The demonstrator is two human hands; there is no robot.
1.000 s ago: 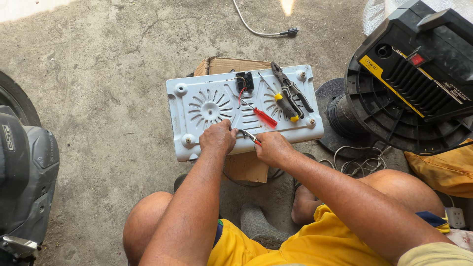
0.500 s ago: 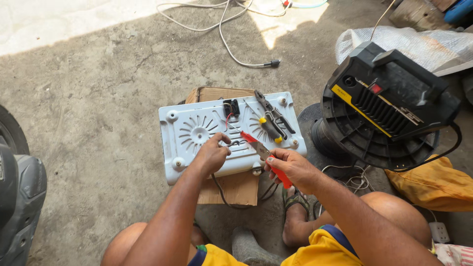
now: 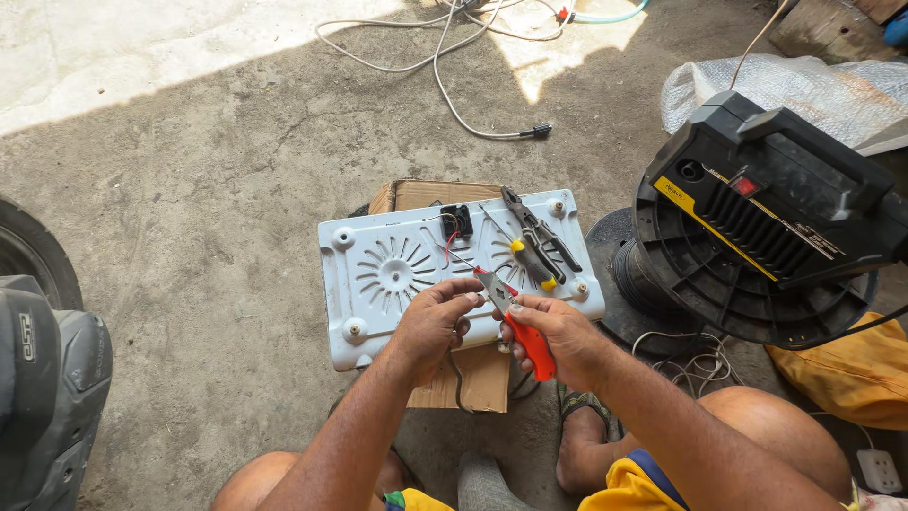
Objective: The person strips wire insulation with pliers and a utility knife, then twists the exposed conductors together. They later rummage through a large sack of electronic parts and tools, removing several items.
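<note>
A white plastic appliance base (image 3: 378,274) with vent slots lies upside down on a cardboard box (image 3: 473,378). My left hand (image 3: 433,320) pinches a dark cord (image 3: 458,378) at the base's near edge. My right hand (image 3: 558,333) grips red-handled pliers (image 3: 518,326), their jaws close to my left fingertips. Black-handled pliers (image 3: 539,238) and a yellow-handled screwdriver (image 3: 525,255) rest on the base beside a small black switch block (image 3: 456,221) with red and white wires.
A black and yellow machine (image 3: 766,218) stands at the right over a round black base. A yellow cloth (image 3: 842,374) and a white plug strip (image 3: 878,468) lie lower right. Grey cables (image 3: 445,57) run across the concrete at the top. A tyre and scooter body (image 3: 47,378) are on the left.
The view has tilted up, showing more cables. My right hand picked the red-handled pliers up off the base and brought them to my left fingers at the near edge.
</note>
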